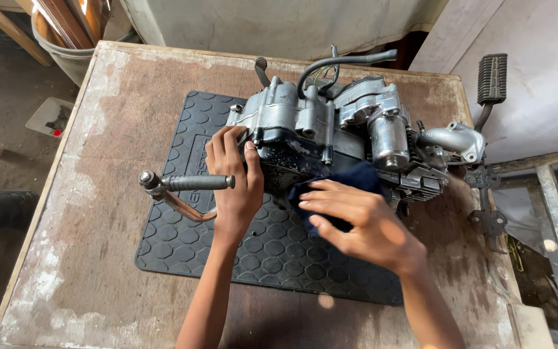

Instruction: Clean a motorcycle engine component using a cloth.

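1. While lying on its side on the black rubber mat (272, 252), the motorcycle engine (330, 129) is sitting near the middle of the table (85, 258), its silver casing facing up
2. The right hand (356, 223) is pressing a dark blue cloth (350, 181) flat against the engine's dark lower side, fingers stretched out and close together over the cloth
3. The left hand (234, 181) is resting against the engine's left end, fingers curling over the casing edge and the thumb lying along it, gripping nothing else
4. The kick-start lever (185, 187) is sticking out leftward just beside the left hand, over the mat
5. A black hose (340, 63) is arching over the engine's far side, and a ribbed foot pedal (492, 79) is standing off the table's right edge
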